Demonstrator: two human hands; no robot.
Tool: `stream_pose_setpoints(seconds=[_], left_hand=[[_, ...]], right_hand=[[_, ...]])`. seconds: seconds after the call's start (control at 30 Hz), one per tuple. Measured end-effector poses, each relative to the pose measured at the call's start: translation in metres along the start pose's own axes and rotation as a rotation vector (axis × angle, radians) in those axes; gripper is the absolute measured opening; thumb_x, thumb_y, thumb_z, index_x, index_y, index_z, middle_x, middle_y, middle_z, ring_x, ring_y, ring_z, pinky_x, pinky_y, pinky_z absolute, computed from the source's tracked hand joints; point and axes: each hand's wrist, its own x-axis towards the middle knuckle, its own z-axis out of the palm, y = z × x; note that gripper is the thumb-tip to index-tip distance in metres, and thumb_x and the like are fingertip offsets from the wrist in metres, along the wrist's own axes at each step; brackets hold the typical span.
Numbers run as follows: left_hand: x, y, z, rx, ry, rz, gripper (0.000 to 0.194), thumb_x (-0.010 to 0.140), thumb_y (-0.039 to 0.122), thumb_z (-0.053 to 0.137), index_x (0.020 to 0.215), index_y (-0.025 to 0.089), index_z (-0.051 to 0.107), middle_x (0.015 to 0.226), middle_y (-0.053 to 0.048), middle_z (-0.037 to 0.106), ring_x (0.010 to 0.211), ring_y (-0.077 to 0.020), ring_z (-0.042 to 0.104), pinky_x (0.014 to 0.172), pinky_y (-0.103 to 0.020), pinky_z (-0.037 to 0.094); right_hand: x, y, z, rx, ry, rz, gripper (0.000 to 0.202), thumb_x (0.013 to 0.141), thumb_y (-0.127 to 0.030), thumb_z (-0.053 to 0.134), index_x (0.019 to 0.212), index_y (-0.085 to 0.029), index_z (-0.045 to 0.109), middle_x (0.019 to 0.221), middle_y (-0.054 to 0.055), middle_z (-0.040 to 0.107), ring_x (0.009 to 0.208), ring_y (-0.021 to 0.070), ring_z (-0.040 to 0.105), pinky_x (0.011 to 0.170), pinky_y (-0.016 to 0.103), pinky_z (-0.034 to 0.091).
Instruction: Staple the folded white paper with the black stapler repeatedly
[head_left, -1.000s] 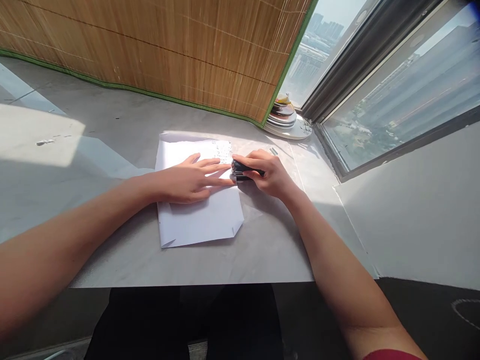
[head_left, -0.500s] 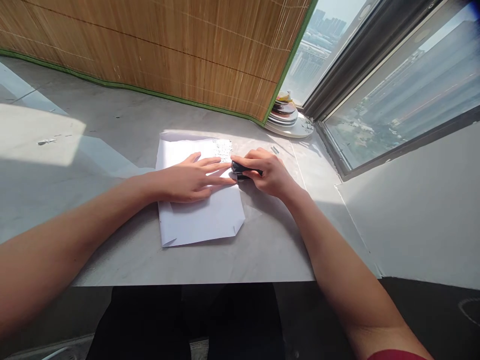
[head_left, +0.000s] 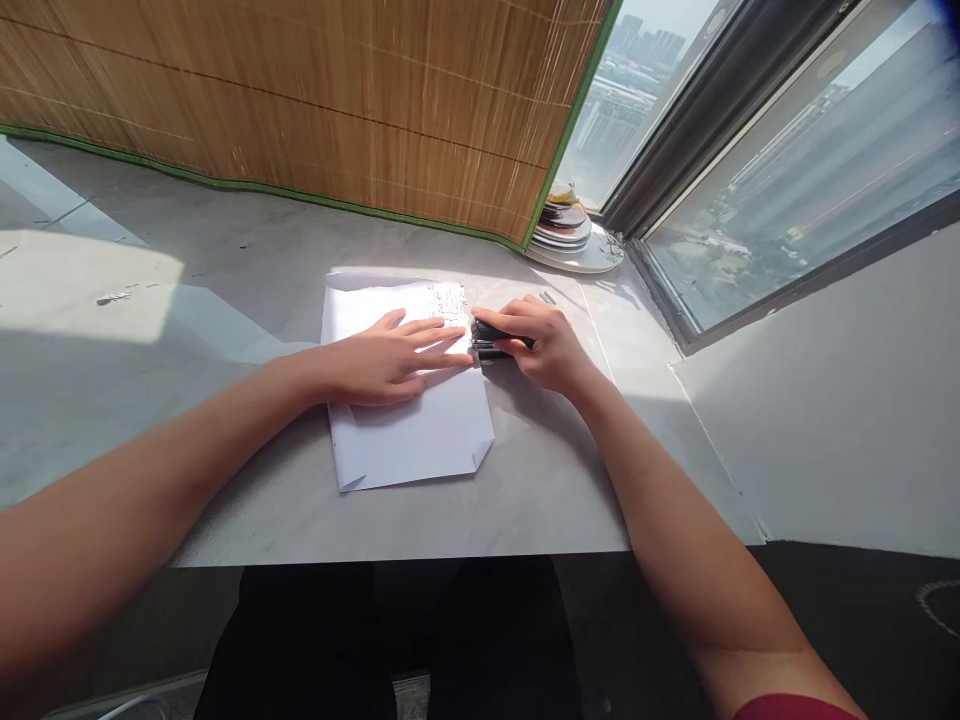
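White paper (head_left: 420, 440) with folded lower corners lies on the grey tabletop, small staple-like marks near its upper right corner. My left hand (head_left: 382, 362) rests flat on it, fingers spread and pointing right. At the paper's right edge, my right hand (head_left: 536, 340) is closed around a small black stapler (head_left: 491, 337). The stapler's jaws face left, parted, with the paper's edge at them. Whether the edge sits between the jaws is too small to tell. Part of the stapler is hidden by my right fingers.
Along the back of the grey table (head_left: 300, 530) hangs a bamboo blind (head_left: 300, 90) with green edging. A stack of plates (head_left: 562, 230) stands in the corner by the window (head_left: 795, 180). Staple strips (head_left: 548, 298) lie beyond my right hand; small metal bits (head_left: 112, 298) lie at the left.
The stapler's jaws have parted, and my right hand has shifted slightly right with it. My left hand keeps its spread pose on the paper. The whole view has shifted slightly.
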Motion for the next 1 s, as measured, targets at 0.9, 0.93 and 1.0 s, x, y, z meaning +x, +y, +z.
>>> stream_pose_setpoints(seconds=[0.9, 0.93, 1.0], left_hand=[[0.004, 0.013, -0.006, 0.105, 0.004, -0.045, 0.070, 0.100, 0.030, 0.047, 0.170, 0.030, 0.044, 0.175, -0.013, 0.044, 0.159, -0.0418, 0.039, 0.126, -0.068, 0.026], [0.004, 0.013, -0.006, 0.101, 0.005, -0.046, 0.070, 0.100, 0.031, 0.047, 0.169, 0.030, 0.044, 0.175, -0.013, 0.043, 0.159, -0.0419, 0.038, 0.126, -0.069, 0.026], [0.004, 0.013, -0.006, 0.086, 0.010, -0.049, 0.069, 0.100, 0.031, 0.048, 0.169, 0.032, 0.045, 0.175, -0.012, 0.044, 0.160, -0.0416, 0.038, 0.126, -0.069, 0.024]], right_hand=[[0.002, 0.035, 0.010, 0.218, 0.200, 0.276, 0.046, 0.082, -0.033, 0.081, 0.127, -0.024, 0.077, 0.120, 0.005, 0.082, 0.109, 0.0314, 0.076, 0.103, 0.046, 0.058], [0.002, 0.035, 0.011, 0.213, 0.211, 0.276, 0.046, 0.083, -0.033, 0.081, 0.127, -0.024, 0.077, 0.119, 0.005, 0.082, 0.108, 0.0314, 0.076, 0.103, 0.046, 0.058], [0.003, 0.034, 0.012, 0.196, 0.230, 0.277, 0.044, 0.084, -0.034, 0.080, 0.127, -0.024, 0.077, 0.118, 0.005, 0.082, 0.107, 0.0316, 0.076, 0.102, 0.047, 0.059]])
